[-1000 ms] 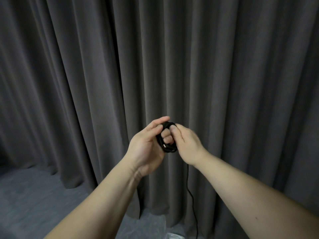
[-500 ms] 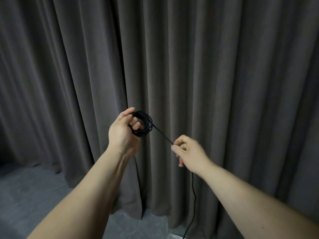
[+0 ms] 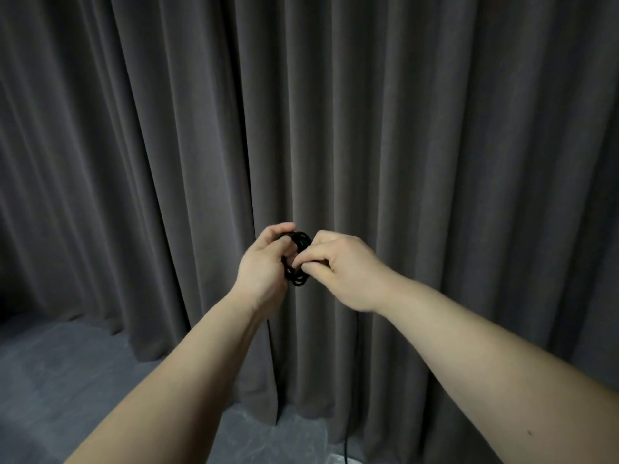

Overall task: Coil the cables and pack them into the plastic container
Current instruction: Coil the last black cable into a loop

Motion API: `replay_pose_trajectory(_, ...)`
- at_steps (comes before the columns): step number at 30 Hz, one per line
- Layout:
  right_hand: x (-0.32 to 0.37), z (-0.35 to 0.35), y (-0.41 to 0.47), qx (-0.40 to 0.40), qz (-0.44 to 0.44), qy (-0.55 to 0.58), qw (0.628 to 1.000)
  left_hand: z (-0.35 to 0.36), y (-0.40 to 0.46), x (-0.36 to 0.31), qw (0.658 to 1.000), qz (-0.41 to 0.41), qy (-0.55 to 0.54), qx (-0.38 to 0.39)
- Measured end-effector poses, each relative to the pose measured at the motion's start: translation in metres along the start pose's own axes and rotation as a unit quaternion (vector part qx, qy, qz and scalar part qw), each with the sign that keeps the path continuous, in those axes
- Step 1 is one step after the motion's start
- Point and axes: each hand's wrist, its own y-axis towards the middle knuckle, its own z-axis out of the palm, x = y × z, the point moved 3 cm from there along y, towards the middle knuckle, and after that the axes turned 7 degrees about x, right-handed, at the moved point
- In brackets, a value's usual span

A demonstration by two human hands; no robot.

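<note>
A thin black cable is wound into a small coil (image 3: 299, 242) held up in front of me at chest height. My left hand (image 3: 264, 266) grips the coil, fingers curled round its left side. My right hand (image 3: 341, 266) pinches the cable against the coil's right side. The loose end of the cable (image 3: 351, 380) hangs down from under my right wrist toward the floor. The plastic container is not in view.
A dark grey pleated curtain (image 3: 435, 145) fills the background right behind my hands. Grey floor (image 3: 67, 380) shows at the lower left. A pale edge of something (image 3: 338, 458) shows at the bottom where the cable ends.
Half a second ago my hands were apart with a stretch of cable pulled between them. My right hand has since come back to the coil, laying that stretch onto it.
</note>
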Motion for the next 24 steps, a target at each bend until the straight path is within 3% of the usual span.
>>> replay_pose_trajectory(6,-0.003,0.002,-0.003,-0.093,-0.008,0.094,0.991,0.012,-0.012,0.010,0.996,-0.038,-0.016,0.074)
replay_pose_trajectory(10,-0.013,0.001,-0.003,-0.105,0.071,0.197,0.972,0.022,-0.016,0.013,0.991,-0.047,-0.046,0.115)
replay_pose_trajectory(14,-0.028,-0.008,-0.008,-0.180,0.196,0.088,0.960,0.022,-0.018,0.014,0.993,-0.048,-0.053,0.097)
replay_pose_trajectory(18,-0.036,-0.010,-0.010,-0.173,0.230,0.093,0.953,0.022,-0.018,0.012,0.989,-0.038,-0.020,0.139)
replay_pose_trajectory(20,-0.041,-0.008,-0.009,-0.163,0.224,0.171,0.946,0.025,-0.019,0.011,0.986,-0.037,-0.019,0.161)
replay_pose_trajectory(24,-0.050,-0.007,-0.010,-0.148,0.188,0.382,0.893,0.027,-0.018,0.011,0.986,-0.030,-0.032,0.158)
